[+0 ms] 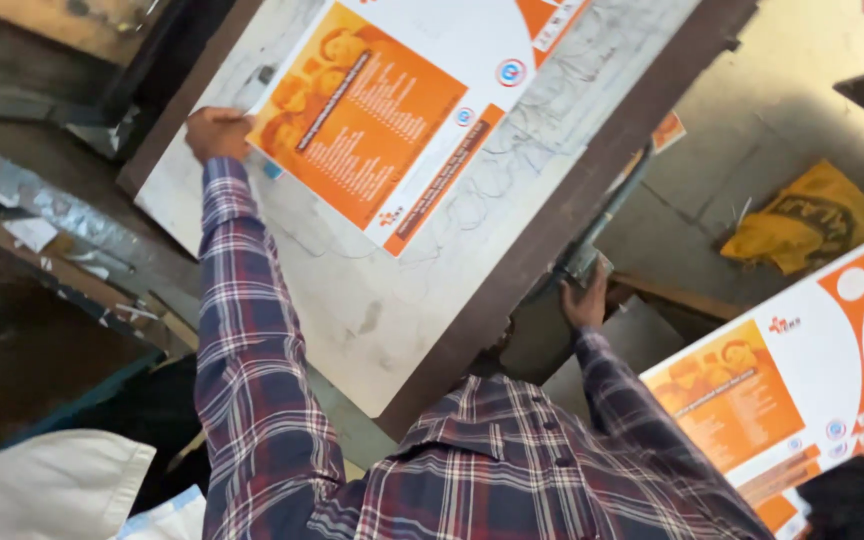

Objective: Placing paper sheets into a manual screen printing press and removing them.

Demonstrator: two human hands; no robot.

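I see one orange sheet (pixel 392 120) already flat on the table (pixel 372 310), my left hand (pixel 217 132) pressing its corner, fingers flat, holding nothing. My right hand (pixel 584 300) grips the lever (pixel 602 225). A stack (pixel 802 390) waits right.

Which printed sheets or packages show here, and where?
Orange-and-white printed sheet: flat on the white board, left hand at its corner.
Stack of matching orange-and-white printed sheets: lower right, beside the right hand.
Crumpled yellow bag: on the floor, right, dark print.
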